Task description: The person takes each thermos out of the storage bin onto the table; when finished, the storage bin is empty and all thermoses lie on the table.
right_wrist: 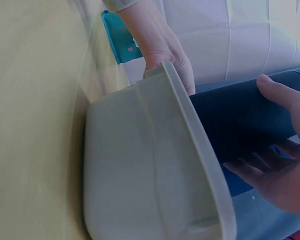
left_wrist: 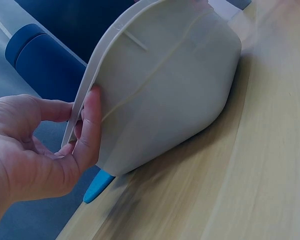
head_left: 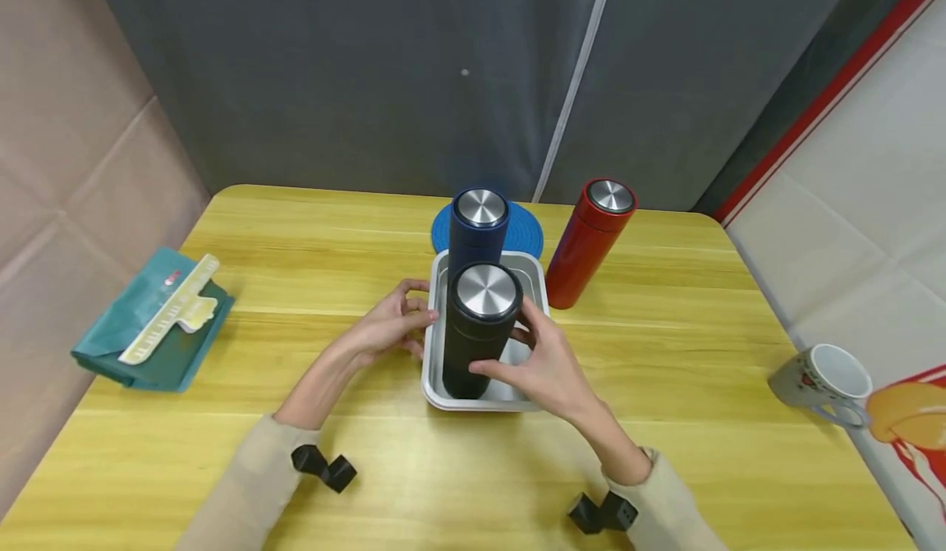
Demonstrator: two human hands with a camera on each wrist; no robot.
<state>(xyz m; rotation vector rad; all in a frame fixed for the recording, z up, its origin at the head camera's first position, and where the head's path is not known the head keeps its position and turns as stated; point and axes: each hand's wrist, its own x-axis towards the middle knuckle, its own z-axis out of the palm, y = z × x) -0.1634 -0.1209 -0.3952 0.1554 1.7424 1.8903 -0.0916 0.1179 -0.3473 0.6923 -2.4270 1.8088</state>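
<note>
A light grey tray (head_left: 526, 403) with raised walls sits mid-table. My left hand (head_left: 390, 323) pinches its left rim, thumb above and fingers below, as the left wrist view shows. Inside the tray stands a black thermos bottle (head_left: 480, 346) with a silver lid top. My right hand (head_left: 548, 362) grips this bottle from the right, thumb on the near side and fingers on the far side. Just behind it rises a dark blue thermos bottle (head_left: 476, 239), its lower part hidden by the black one; it appears to be in the tray too.
A red thermos bottle (head_left: 587, 247) stands close to the tray's right side. Behind the tray lies a round blue mat (head_left: 526, 231). A green pouch with a cream clip (head_left: 166, 313) lies at the left; a white mug (head_left: 824, 383) stands at the right edge.
</note>
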